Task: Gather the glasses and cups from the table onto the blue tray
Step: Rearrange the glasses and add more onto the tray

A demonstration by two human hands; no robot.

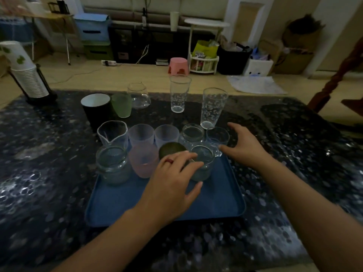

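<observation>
The rectangular blue plastic tray (117, 205) lies on the speckled dark stone tabletop (49, 173) directly before me. Two rows of vessels stand on its far half. Behind the tray, the black paper cup (97, 110) stands at the left, and two tall patterned clear glasses (179, 93) stand at the right. The stack of white paper cups (25, 75) stands at the far-left corner.

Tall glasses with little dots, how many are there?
2. One tall glass stands at the far side of the table; the other is nearer, just beyond the right hand. Neither is on the tray.
</observation>
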